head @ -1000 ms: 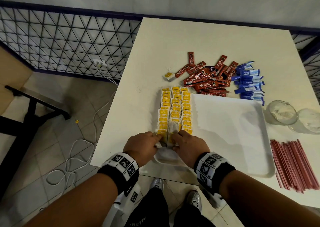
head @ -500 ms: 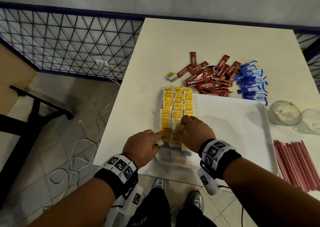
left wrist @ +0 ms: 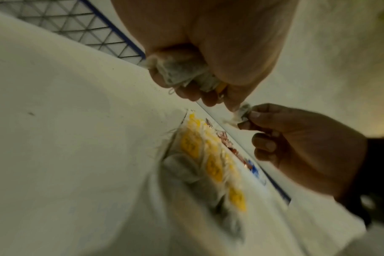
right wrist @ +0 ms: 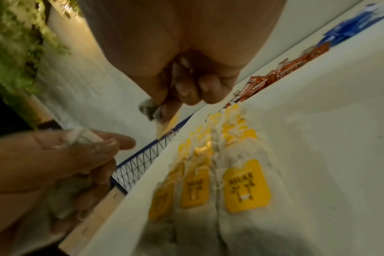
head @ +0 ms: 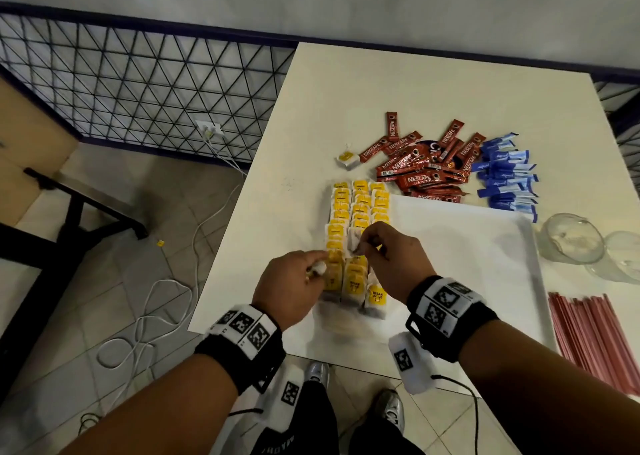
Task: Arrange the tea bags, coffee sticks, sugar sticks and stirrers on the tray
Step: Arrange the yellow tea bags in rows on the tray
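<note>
Curled L hand (head: 294, 281) grips tea bags (left wrist: 182, 71), R hand (head: 388, 257) pinches one

Glossy foil coffee sticks (head: 424, 167) shine beside matt, smooth plastic tray (head: 485, 246), porous paper tea bags (head: 360, 212) (yellow card tags) and clear glass cups (head: 573, 243).

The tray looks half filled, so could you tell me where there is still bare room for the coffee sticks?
The tray is bare right of the tea bag rows, up to its right rim. Its left edge is crowded: tea bags and both hands. Off-tray, bare table lies beyond the coffee sticks.
</note>
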`<control>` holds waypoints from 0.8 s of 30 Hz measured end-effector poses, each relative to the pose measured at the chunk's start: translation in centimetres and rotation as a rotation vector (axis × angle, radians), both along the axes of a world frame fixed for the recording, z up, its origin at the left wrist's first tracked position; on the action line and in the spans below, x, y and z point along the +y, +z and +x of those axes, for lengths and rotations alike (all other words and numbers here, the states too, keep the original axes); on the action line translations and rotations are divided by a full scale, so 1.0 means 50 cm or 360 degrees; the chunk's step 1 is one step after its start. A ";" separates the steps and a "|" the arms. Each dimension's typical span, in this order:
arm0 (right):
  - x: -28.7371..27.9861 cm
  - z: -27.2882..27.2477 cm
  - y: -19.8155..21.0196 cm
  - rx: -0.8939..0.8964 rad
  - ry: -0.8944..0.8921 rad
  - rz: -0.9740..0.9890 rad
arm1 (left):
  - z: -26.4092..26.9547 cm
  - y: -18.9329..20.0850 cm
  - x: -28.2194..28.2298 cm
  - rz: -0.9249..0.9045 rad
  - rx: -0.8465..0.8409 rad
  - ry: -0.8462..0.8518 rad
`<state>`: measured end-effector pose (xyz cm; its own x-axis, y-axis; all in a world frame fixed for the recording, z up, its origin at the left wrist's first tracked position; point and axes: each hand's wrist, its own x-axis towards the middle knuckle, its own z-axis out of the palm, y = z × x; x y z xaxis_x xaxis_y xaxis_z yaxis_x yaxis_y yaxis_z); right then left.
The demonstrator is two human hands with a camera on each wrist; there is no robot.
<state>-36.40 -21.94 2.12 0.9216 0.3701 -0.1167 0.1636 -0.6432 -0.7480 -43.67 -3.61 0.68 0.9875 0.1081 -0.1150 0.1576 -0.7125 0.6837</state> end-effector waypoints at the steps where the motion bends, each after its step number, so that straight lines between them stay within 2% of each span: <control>1: -0.004 -0.002 0.007 0.0022 -0.0018 0.0083 | 0.011 0.006 -0.008 -0.0160 0.0032 0.0141; 3: -0.011 -0.004 0.017 0.0089 -0.0060 0.0266 | 0.032 0.019 -0.026 -0.0635 0.0246 0.0390; 6: -0.019 -0.007 0.027 0.0156 -0.0049 0.0552 | 0.042 0.048 -0.055 -0.1622 0.0704 0.0648; 8: -0.026 -0.007 0.032 0.0164 -0.0031 0.0660 | 0.042 0.063 -0.067 -0.1963 0.0836 0.0637; 10: -0.033 -0.010 0.037 0.0157 -0.0028 0.0689 | 0.043 0.068 -0.076 -0.2165 0.0826 0.0617; 12: -0.044 -0.016 0.040 0.0153 -0.0033 0.0696 | 0.043 0.073 -0.087 -0.2188 0.0757 0.0666; 15: -0.058 -0.023 0.045 0.0143 -0.0068 0.0613 | 0.037 0.082 -0.105 -0.1970 0.0558 0.0666; 20: -0.087 -0.027 0.053 -0.0080 -0.0387 0.0482 | 0.040 0.085 -0.118 -0.1214 0.0175 0.0511; 22: -0.089 -0.027 0.061 -0.0112 -0.0309 0.0438 | 0.039 0.091 -0.125 -0.1105 0.0125 0.0435; 24: -0.085 -0.027 0.062 -0.0082 -0.0188 0.0324 | 0.038 0.089 -0.131 -0.1128 0.0138 0.0460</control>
